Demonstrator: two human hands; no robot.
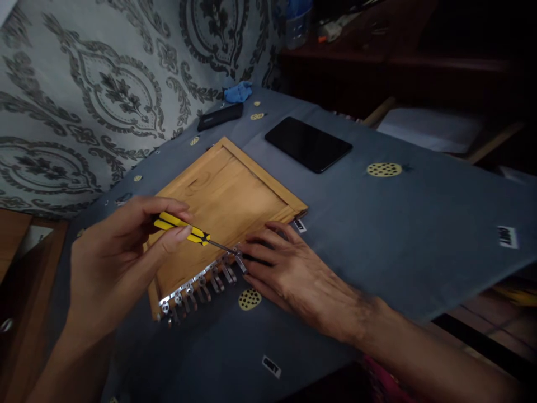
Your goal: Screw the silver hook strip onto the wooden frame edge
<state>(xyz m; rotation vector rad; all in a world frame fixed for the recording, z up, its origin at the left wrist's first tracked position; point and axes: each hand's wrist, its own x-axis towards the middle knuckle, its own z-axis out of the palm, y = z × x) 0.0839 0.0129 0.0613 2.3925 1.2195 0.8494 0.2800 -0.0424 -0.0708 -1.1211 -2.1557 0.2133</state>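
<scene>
My left hand [121, 263] pinches the yellow-and-black handle of a small screwdriver [178, 226] between thumb and fingers. Its thin shaft slants down to the right, and the tip meets the right end of a metal hook rail [202, 278]. Several shiny hooks hang from this rail, which runs along the near edge of a framed wooden board [224, 187] lying on the table. Bent over the rail's right end, my right hand [293, 268] grips it, with its fingertips beside the screwdriver tip. Those fingers partly cover the last hook and the board's corner.
A black smartphone [308, 144] lies beyond the board on the blue-grey tablecloth [428, 224]. Farther back are a dark case [220, 116] and a crumpled blue cloth [238, 92]. Patterned fabric [113, 84] rises along the left. A plastic bottle [298, 25] stands on dark furniture behind.
</scene>
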